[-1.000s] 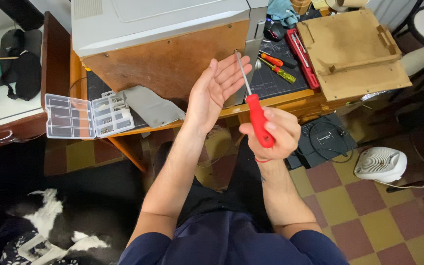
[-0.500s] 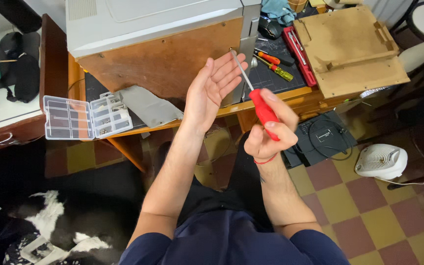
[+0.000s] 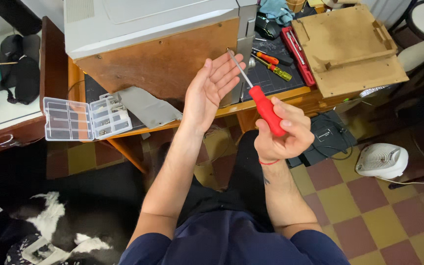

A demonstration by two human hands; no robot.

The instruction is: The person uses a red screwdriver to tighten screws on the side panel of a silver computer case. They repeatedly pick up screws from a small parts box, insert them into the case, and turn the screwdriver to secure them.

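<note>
My right hand (image 3: 283, 135) grips the red handle of a screwdriver (image 3: 263, 105). Its metal shaft slants up and to the left, and the tip touches the right edge of a brown wooden panel (image 3: 163, 61) on a grey appliance (image 3: 143, 22). My left hand (image 3: 209, 91) is open, palm facing right, with its fingertips beside the shaft near the tip. It holds nothing.
A clear plastic parts box (image 3: 87, 118) lies open on the desk's left, next to a grey cloth (image 3: 148, 105). More screwdrivers (image 3: 273, 64) and a flat wooden piece (image 3: 349, 49) lie to the right. A white fan heater (image 3: 381, 159) stands on the checkered floor. A black-and-white animal (image 3: 50, 225) lies lower left.
The screwdriver tip has moved up and left to the panel's edge. My right hand has shifted slightly right and down. My left hand stays open beside the shaft.
</note>
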